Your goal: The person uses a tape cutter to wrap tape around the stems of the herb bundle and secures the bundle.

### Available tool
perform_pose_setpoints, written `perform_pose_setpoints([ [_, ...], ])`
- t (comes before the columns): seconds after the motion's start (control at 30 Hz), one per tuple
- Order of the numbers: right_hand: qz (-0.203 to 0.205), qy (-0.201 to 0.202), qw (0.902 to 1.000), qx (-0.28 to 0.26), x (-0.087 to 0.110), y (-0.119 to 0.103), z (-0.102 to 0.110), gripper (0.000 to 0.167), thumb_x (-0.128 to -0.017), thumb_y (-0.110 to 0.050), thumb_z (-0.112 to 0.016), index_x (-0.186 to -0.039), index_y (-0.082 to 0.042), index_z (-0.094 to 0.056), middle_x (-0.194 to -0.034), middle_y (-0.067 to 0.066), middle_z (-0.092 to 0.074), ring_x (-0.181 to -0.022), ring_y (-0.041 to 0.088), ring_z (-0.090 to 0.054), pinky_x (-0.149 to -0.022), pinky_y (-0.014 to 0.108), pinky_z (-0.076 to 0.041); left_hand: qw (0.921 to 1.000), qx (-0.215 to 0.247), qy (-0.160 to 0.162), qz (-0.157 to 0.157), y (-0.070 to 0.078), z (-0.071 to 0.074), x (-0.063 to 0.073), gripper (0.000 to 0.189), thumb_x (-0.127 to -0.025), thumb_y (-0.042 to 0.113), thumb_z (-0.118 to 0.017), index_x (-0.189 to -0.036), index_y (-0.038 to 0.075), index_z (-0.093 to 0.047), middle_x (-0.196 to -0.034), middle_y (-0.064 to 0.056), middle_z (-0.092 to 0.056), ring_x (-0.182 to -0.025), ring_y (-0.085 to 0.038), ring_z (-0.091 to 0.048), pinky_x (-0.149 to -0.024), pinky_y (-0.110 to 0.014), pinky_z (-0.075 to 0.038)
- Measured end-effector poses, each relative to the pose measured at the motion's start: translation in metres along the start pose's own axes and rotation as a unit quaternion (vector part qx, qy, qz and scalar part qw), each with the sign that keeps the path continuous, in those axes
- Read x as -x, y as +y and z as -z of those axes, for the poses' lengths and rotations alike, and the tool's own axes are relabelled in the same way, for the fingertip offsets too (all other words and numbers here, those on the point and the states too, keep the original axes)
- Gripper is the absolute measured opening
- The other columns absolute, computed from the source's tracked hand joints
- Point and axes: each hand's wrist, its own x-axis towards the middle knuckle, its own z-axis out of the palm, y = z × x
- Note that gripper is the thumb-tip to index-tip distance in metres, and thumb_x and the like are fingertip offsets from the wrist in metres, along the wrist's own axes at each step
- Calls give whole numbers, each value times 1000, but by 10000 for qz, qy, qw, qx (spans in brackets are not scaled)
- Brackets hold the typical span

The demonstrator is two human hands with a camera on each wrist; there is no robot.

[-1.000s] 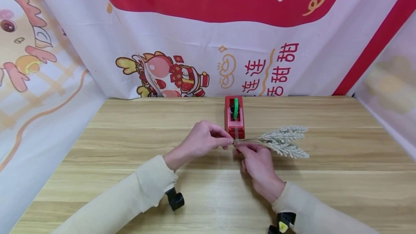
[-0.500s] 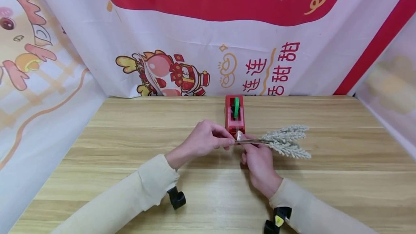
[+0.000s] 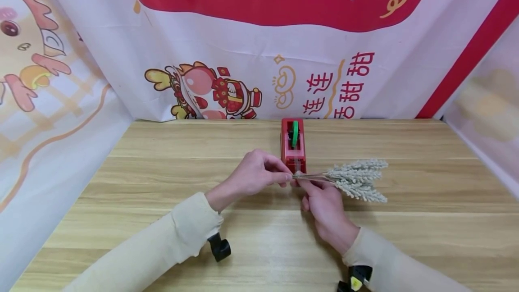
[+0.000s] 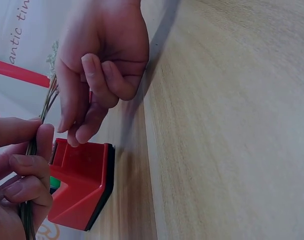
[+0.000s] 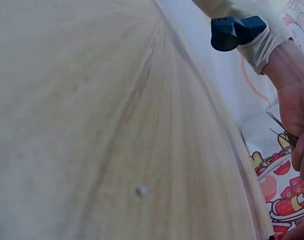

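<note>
My left hand [image 3: 253, 175] pinches the stem ends of a bunch of whitish-grey sprigs [image 3: 361, 179] between thumb and fingers. The thin stems [image 4: 48, 100] also show in the left wrist view, rising past its fingertips. Behind them stands a red tape dispenser [image 3: 293, 148] with a green wheel. A strip of clear tape [image 3: 298, 165] runs from its front to the stems. My right hand [image 3: 326, 204] lies just right of the left, fingers curled, its fingertips at the spot where tape meets stems. They seem to pinch the tape there, though the contact is small and partly hidden.
A wooden table [image 3: 162, 157] lies under both hands. A printed cloth [image 3: 243, 44] hangs along its back edge, with more cloth at the sides. In the right wrist view a small whitish bit [image 5: 142, 191] lies on the wood.
My right thumb and fingers rise toward the dispenser, then come back down at the stems. The sprig heads have turned and sit slightly differently. The left hand has hardly moved.
</note>
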Motion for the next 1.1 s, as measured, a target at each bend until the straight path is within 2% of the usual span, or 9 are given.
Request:
perform_pose_setpoints([
  [0.1, -30, -145, 9997, 214, 5, -1, 4, 27, -107, -20, -64, -128, -5, -70, -102, 6, -78, -57, 6, -47, -52, 21, -41, 10000, 21, -5, 2, 0, 0, 1, 7, -98, 21, -78, -99, 17, -84, -86, 1, -79, -96, -37, -70, -72, -29, -47],
  [0.23, -95, -591, 9937, 950, 11, -5, 13, 28, -108, -24, -61, -115, 1, -73, -83, 2, -70, -56, 9, -48, -52, 23, -43, 10000, 14, -2, 13, 0, 0, 1, 7, -98, 21, -78, -99, 17, -84, -86, 1, -79, -97, -38, -71, -72, -29, -47],
  [0.4, 235, -1067, 9704, 2154, 21, -12, 26, 30, -107, -29, -64, -98, -2, -74, -71, 2, -61, -53, 13, -49, -49, 27, -44, 10000, -30, 73, 33, 1, 1, 2, 5, -96, 22, -80, -99, 19, -83, -89, 3, -79, -95, -32, -71, -74, -30, -49],
  [0.53, 713, -1357, 9488, 2762, 30, -19, 35, 13, -103, -13, -68, -106, -3, -76, -76, 7, -67, -61, 18, -60, -52, 31, -52, 9998, -32, 176, 42, 2, 2, 2, 4, -95, 22, -82, -98, 21, -83, -91, 3, -79, -88, -23, -69, -74, -31, -50],
  [0.67, 1316, -1583, 9115, 3560, 40, -30, 42, 17, -97, -5, -72, -113, -8, -77, -85, 3, -72, -71, 17, -66, -59, 29, -55, 9997, -42, 210, 81, 4, 2, 2, 3, -94, 22, -83, -97, 21, -83, -92, 3, -78, -85, -18, -66, -74, -31, -49],
  [0.8, 2014, -1487, 8664, 4321, 47, -45, 46, 12, -97, -14, -77, -108, -15, -78, -80, -5, -72, -66, 12, -65, -60, 25, -52, 9998, -60, 193, 72, 3, 0, 0, 4, -94, 22, -83, -97, 20, -84, -94, 2, -77, -85, -18, -63, -75, -31, -49],
  [0.93, 3147, -1259, 8238, 4544, 43, -60, 47, 4, -97, -16, -77, -101, -16, -79, -78, -7, -74, -63, 5, -63, -57, 22, -52, 9997, -126, 222, 22, 2, 0, 0, 4, -93, 22, -84, -97, 21, -84, -95, 3, -77, -86, -18, -62, -76, -31, -49],
  [1.03, 4038, -1023, 7874, 4545, 33, -69, 47, 9, -94, -8, -80, -100, -14, -79, -87, -4, -77, -70, 3, -64, -61, 23, -55, 9996, -132, 253, 26, 2, 0, 1, 4, -93, 21, -84, -96, 20, -84, -95, 3, -77, -86, -19, -62, -76, -32, -48],
  [1.1, 4409, -891, 7669, 4577, 26, -72, 46, 13, -91, -6, -82, -102, -12, -79, -93, -1, -77, -77, 6, -67, -67, 28, -59, 9996, -113, 252, 50, 2, 0, 1, 4, -93, 21, -84, -97, 20, -84, -96, 2, -77, -87, -19, -61, -76, -32, -48],
])
